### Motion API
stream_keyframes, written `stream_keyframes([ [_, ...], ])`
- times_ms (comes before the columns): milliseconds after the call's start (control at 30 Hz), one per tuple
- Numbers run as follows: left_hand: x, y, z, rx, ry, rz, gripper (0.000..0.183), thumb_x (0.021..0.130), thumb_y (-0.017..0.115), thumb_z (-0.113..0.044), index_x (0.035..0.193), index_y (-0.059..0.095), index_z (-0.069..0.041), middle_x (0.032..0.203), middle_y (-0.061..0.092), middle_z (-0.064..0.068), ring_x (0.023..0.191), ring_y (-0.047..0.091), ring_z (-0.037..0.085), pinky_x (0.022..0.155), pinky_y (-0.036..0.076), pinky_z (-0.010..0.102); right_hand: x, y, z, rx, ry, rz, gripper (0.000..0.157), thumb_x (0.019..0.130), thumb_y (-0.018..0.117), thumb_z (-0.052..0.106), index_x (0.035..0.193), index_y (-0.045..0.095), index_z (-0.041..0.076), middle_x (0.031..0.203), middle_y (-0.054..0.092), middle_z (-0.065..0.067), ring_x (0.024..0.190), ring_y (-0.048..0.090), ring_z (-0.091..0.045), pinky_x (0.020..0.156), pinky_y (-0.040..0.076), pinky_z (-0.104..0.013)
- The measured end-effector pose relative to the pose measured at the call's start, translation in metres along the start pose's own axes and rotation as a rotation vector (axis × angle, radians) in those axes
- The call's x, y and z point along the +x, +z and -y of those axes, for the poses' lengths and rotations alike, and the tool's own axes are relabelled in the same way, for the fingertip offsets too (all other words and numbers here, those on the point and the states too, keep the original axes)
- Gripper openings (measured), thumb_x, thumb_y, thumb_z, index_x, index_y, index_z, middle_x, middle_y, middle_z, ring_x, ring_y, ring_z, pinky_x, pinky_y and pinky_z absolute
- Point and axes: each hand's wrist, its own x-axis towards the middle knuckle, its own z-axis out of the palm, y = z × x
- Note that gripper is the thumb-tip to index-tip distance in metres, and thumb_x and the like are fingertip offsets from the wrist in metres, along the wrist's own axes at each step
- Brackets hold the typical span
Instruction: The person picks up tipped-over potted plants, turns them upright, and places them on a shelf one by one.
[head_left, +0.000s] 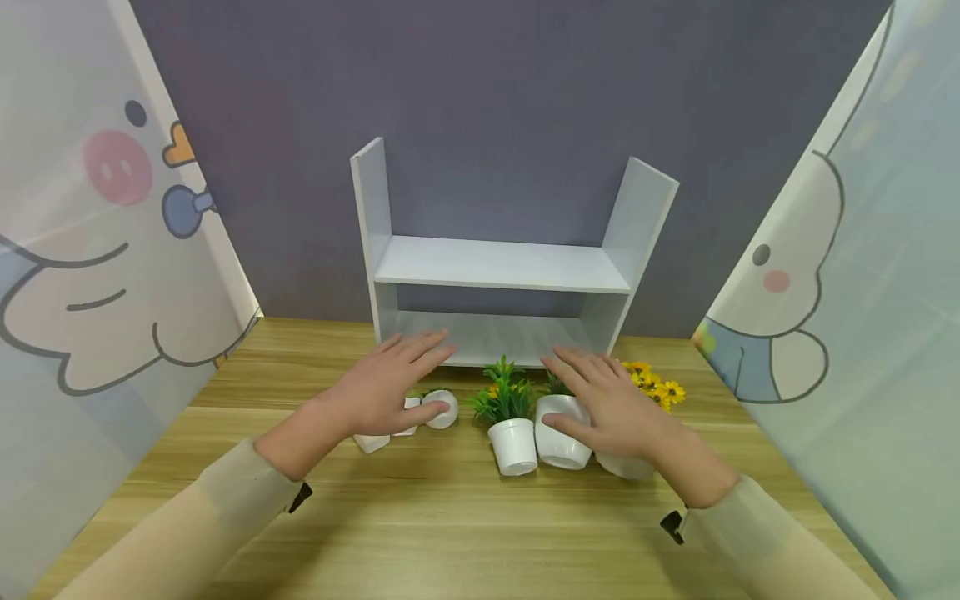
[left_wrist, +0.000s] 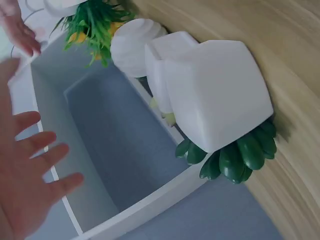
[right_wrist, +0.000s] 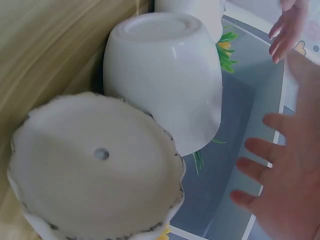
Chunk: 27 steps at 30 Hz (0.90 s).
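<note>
My left hand (head_left: 390, 387) is spread open above several small white potted plants, holding nothing. Beneath it are a squarish white pot (left_wrist: 220, 90) with dark green leaves (left_wrist: 235, 157), a smaller square pot (left_wrist: 160, 75) and a round ribbed pot (left_wrist: 134, 47). Fingers also spread and holding nothing, my right hand (head_left: 611, 404) is over a rounded glossy white pot (right_wrist: 162, 75) and a scallop-edged pot (right_wrist: 95, 170) with a hole in its base. Yellow flowers (head_left: 660, 387) show beyond that hand. Between the hands lies a white pot (head_left: 514, 447) with green leaves and orange blooms.
Behind the pots stands a white two-level shelf unit (head_left: 502, 262) with upright side panels. The wooden table (head_left: 465, 533) carries everything. A grey wall (head_left: 510, 100) is at the back, and cartoon-printed curtains (head_left: 90, 275) hang at both sides.
</note>
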Motion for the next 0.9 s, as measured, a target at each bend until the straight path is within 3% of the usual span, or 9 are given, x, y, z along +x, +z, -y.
stream_keyframes([
  [100,0.004,-0.003,0.006,-0.017,0.045,-0.187,0.062,0.105,0.075,-0.034,0.157,0.057,-0.006,0.159,0.060,0.017,0.143,0.063,0.039,0.117,0.051,0.061,0.000,-0.001,0.001,0.010,-0.009,-0.070,0.072,0.107,0.071,0.044,0.165,0.047,0.010,0.165,0.053,-0.015,0.148,0.056,-0.042,0.119,0.046,-0.068],
  [233,0.015,-0.018,0.021,-0.052,0.075,-0.465,0.048,0.100,0.076,-0.018,0.144,0.067,-0.002,0.141,0.071,0.018,0.127,0.071,0.037,0.099,0.062,0.054,-0.002,-0.004,0.001,0.032,0.007,-0.126,0.060,0.107,0.072,0.036,0.157,0.056,0.009,0.154,0.063,-0.012,0.128,0.069,-0.037,0.109,0.056,-0.062],
  [400,0.030,-0.054,0.048,-0.125,0.011,-0.692,0.042,0.101,0.071,-0.014,0.141,0.067,-0.001,0.134,0.071,0.020,0.119,0.070,0.035,0.083,0.061,0.044,-0.006,-0.004,-0.003,0.041,0.011,-0.162,0.055,0.106,0.073,0.033,0.153,0.059,0.008,0.148,0.067,-0.010,0.119,0.072,-0.033,0.104,0.059,-0.058],
  [567,0.051,-0.089,0.074,-0.222,-0.093,-0.854,0.041,0.104,0.064,-0.012,0.143,0.063,0.004,0.135,0.066,0.025,0.118,0.069,0.036,0.091,0.055,0.026,-0.008,-0.002,-0.006,0.039,-0.007,-0.185,0.055,0.104,0.076,0.030,0.151,0.060,0.007,0.145,0.068,-0.011,0.119,0.072,-0.033,0.103,0.060,-0.057],
  [700,0.073,-0.109,0.089,-0.284,-0.170,-0.963,0.046,0.102,0.062,-0.013,0.145,0.060,0.004,0.140,0.060,0.025,0.124,0.065,0.035,0.094,0.052,0.027,-0.010,-0.002,-0.007,0.039,-0.011,-0.194,0.055,0.103,0.077,0.030,0.150,0.060,0.007,0.144,0.068,-0.011,0.122,0.072,-0.036,0.104,0.059,-0.058],
  [800,0.089,-0.121,0.098,-0.376,-0.231,-0.949,0.047,0.101,0.063,-0.013,0.147,0.062,-0.003,0.151,0.059,0.016,0.138,0.058,0.025,0.105,0.051,0.034,-0.010,-0.002,-0.007,0.039,-0.005,-0.190,0.055,0.103,0.077,0.031,0.150,0.060,0.008,0.144,0.068,-0.011,0.123,0.072,-0.036,0.104,0.059,-0.058],
  [900,0.102,-0.130,0.106,-0.470,-0.293,-0.866,0.043,0.103,0.063,-0.014,0.145,0.066,-0.008,0.158,0.059,0.004,0.147,0.052,0.013,0.118,0.046,0.035,-0.011,-0.001,-0.007,0.037,-0.014,-0.196,0.055,0.102,0.077,0.030,0.149,0.060,0.007,0.142,0.069,-0.011,0.121,0.072,-0.035,0.103,0.060,-0.057],
])
